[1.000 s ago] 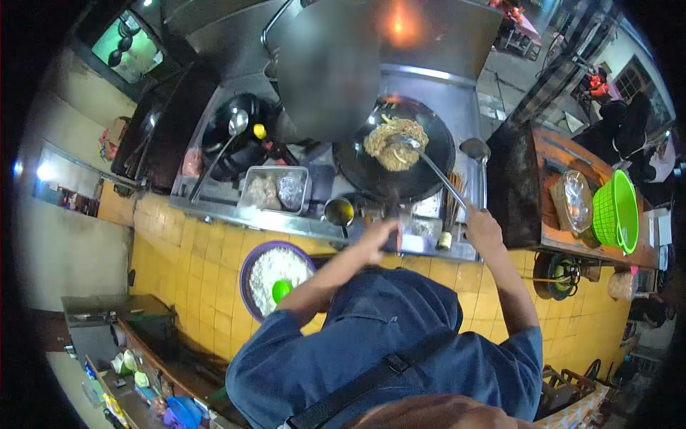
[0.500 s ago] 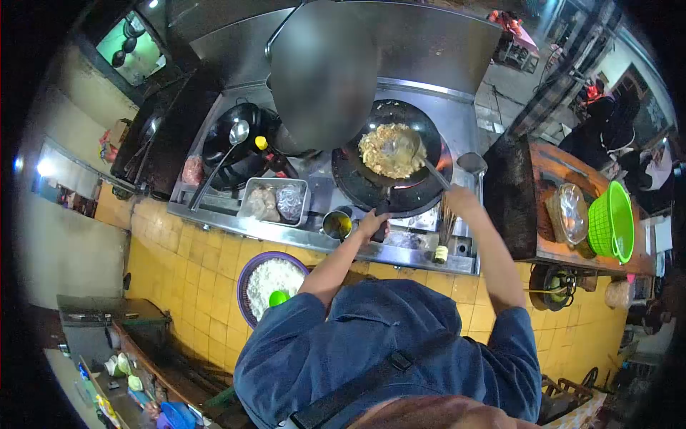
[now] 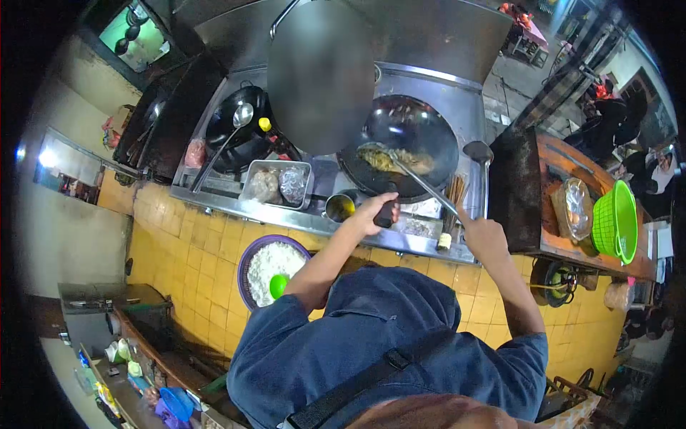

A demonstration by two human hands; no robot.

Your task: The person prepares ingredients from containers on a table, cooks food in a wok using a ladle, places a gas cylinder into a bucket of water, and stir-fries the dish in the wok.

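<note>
A black wok (image 3: 432,129) tilts over the burner, and my left hand (image 3: 371,213) is closed around its dark handle (image 3: 386,214). My right hand (image 3: 487,238) grips the long handle of a metal ladle (image 3: 423,183). The ladle's head is in the wok, touching the cooked food (image 3: 413,163), a yellowish-brown mix gathered in the near part of the wok. Just left of my left hand stands a metal cup (image 3: 339,207) of yellow liquid. A bundle of thin sticks (image 3: 454,193) lies near my right hand.
Left on the stove are a second wok (image 3: 232,154), another ladle (image 3: 243,114) and a metal tray (image 3: 277,183) of bagged food. A dark long-handled utensil (image 3: 477,150) rests at right. A purple basin (image 3: 245,275) of rice is below; a green basket (image 3: 614,223) stands on the wooden counter (image 3: 568,161).
The wok has tipped up at its far side, and the food has slid toward the near part. My right hand has drawn back toward me, with the ladle's head shifting left.
</note>
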